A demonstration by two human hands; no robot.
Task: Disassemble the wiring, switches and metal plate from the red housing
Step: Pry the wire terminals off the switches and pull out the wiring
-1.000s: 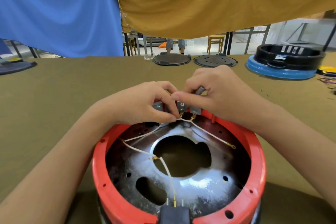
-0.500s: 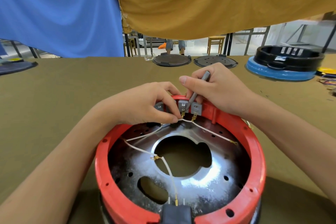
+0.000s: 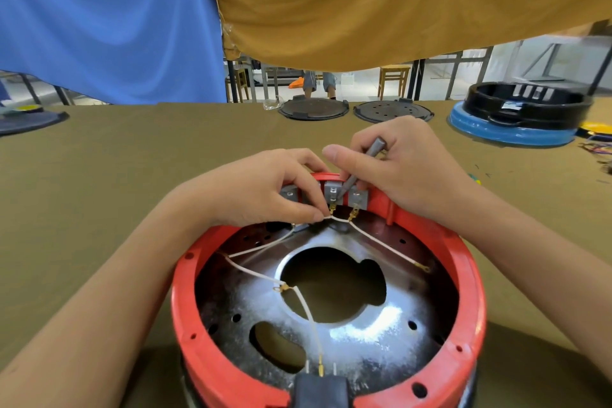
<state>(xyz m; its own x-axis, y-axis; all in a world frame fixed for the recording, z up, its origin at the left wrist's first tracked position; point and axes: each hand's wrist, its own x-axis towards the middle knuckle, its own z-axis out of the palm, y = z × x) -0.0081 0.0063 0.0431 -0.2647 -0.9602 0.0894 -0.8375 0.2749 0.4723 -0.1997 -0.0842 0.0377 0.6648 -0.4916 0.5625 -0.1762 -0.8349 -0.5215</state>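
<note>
Lifting our right hand [image 3: 407,172] clear of the switches [image 3: 332,193], where a second ago it was bunched low against the left, we now hold the grey tool [image 3: 363,162] angled, fingers curled round it, tip at the middle switch. Our left hand [image 3: 265,189] still pinches a wire [image 3: 326,216] at the brass terminals. The housing [image 3: 470,275] sits on the surface [image 3: 132,175] before us, metal plate [image 3: 364,331] inside. Beyond lie two dark lids [image 3: 314,108] and a blue-and-black base [image 3: 516,116].
</note>
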